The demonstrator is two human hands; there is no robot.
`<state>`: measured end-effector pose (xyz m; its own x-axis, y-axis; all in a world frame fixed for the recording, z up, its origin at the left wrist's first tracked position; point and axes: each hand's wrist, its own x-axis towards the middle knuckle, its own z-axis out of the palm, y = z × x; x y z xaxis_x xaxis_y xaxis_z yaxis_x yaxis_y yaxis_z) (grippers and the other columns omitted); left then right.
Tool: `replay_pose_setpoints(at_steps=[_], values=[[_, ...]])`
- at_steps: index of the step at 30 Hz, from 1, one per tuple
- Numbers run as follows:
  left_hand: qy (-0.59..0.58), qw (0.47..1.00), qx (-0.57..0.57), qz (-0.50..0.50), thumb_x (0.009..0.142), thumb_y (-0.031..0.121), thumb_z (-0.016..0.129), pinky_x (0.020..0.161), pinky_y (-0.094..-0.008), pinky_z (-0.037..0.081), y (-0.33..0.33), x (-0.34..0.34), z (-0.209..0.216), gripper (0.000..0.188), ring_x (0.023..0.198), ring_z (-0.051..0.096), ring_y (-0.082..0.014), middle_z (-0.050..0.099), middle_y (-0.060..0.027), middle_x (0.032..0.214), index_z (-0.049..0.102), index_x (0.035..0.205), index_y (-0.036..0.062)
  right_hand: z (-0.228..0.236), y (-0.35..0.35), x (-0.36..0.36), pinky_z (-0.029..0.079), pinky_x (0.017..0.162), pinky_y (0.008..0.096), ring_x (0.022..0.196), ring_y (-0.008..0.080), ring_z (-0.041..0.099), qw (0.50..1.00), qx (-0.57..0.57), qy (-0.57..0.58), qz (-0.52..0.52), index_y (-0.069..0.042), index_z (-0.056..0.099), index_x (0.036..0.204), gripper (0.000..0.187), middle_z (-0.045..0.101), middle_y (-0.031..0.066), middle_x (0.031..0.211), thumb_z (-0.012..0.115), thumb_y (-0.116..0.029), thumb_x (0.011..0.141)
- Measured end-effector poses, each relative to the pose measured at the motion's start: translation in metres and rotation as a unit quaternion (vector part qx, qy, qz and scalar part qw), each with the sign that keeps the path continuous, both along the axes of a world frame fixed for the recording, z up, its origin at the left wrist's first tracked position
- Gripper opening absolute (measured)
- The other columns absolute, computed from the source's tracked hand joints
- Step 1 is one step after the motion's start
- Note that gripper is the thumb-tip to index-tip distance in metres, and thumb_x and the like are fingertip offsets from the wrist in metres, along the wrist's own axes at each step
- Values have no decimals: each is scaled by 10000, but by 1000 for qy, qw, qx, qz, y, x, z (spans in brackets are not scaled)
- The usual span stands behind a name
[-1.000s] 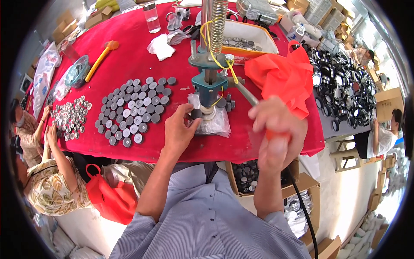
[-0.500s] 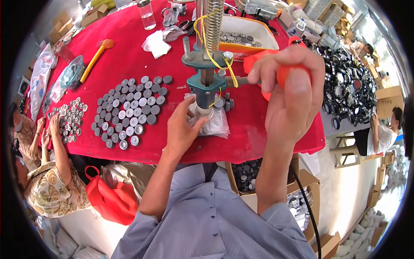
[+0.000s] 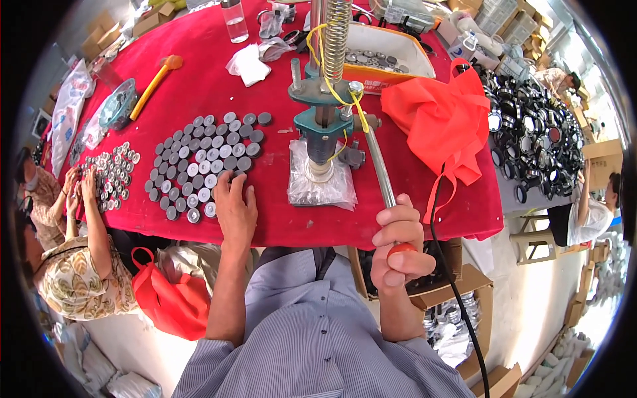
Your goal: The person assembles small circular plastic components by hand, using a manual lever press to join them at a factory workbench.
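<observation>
A green hand press with a coiled spring stands before me, its ram down on a pale round piece over a plastic-wrapped base. My right hand is closed round the red-knobbed end of the press's metal lever, which slants down toward me. To the left of the press, my left hand reaches to the near right edge of a spread of round grey caps. Its fingers are apart and the fingertips touch or hover over caps; nothing shows held in them.
Right of the press lies a red cloth bag; behind stands an open box of round parts. A yellow hammer lies far left. Co-workers' hands handle small metal rings. A heap of black-rimmed round parts covers the right side.
My right hand has come down toward me with the lever, which was raised sideways before. My left hand has left the piece under the ram and moved left to the grey caps.
</observation>
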<state>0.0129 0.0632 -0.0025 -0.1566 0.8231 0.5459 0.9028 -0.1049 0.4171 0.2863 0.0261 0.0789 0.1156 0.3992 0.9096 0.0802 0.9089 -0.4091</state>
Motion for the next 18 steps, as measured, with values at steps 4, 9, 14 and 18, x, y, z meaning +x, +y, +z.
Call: replay_pose_setpoints(at_steps=[4, 9, 14, 18], values=[[-85, 996, -27, -18, 869, 38, 743, 853, -433, 537, 0, 1, 0, 274, 1005, 640, -342, 620, -175, 1244, 678, 1135, 45, 1, -2, 1, 361, 1054, 593, 968, 313, 652, 1000, -9, 1, -3, -201, 526, 1074, 263, 659, 84, 922, 523, -462, 1042], [-96, 994, -36, -25, 857, 40, 766, 765, -393, 551, -4, 4, 5, 290, 925, 659, -309, 665, -132, 1163, 681, 1133, 62, 21, 1, 6, 376, 987, 576, 910, 303, 659, 1000, -14, -23, 7, -159, 539, 990, 282, 645, 83, 851, 540, -438, 1033], [-150, 986, -55, -46, 825, 66, 813, 690, -351, 548, -2, 15, 16, 336, 809, 678, -254, 713, -107, 1037, 682, 1134, 71, 57, 15, 13, 361, 1009, 562, 730, 267, 622, 996, -27, -86, 9, -127, 438, 855, 487, 583, 73, 707, 530, -572, 1030], [-209, 972, -27, -103, 787, 75, 851, 669, -318, 546, 11, 48, 39, 447, 761, 689, -194, 744, -99, 1000, 657, 1189, 48, 105, 53, 3, 473, 823, 441, 707, 219, 613, 997, -26, -15, 68, -51, 581, 1015, 300, 581, 62, 726, 576, -350, 1032]])
